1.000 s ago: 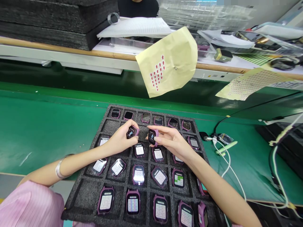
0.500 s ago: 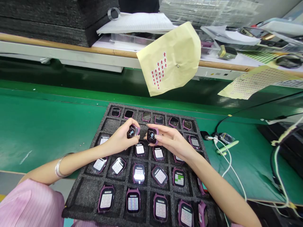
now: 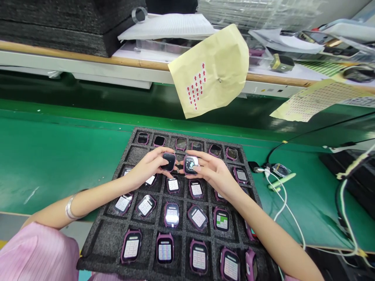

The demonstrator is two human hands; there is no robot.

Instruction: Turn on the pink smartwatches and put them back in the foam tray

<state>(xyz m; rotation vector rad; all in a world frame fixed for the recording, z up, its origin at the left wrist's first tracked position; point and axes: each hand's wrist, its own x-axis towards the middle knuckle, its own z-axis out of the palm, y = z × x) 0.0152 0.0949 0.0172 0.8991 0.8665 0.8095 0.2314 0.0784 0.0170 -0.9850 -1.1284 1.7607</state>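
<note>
My left hand [image 3: 149, 166] is closed on a purple smartwatch [image 3: 168, 161] with a dark screen, its thumb on the glass. Close beside it, my right hand [image 3: 215, 171] grips a second purple smartwatch [image 3: 190, 164], whose screen shows a lit dial. Both watches are held over a black foam tray [image 3: 111, 238] divided into square compartments. Several purple watches lie in it. Those in the far row, such as one watch [image 3: 143, 138], have dark screens; many nearer ones, like a watch [image 3: 131, 246], show white grids.
Yellow sheets [image 3: 211, 74] with stickers hang from a shelf edge [image 3: 146, 64] beyond the tray. Black foam blocks [image 3: 52, 27] and papers [image 3: 170, 26] sit on that shelf. White cables [image 3: 285, 195] and a green tool [image 3: 283, 181] lie on the green bench to the right.
The watch in my left hand has turned to face up, its screen now dark, and my left thumb has moved onto it. The right watch has tilted and its screen looks brighter.
</note>
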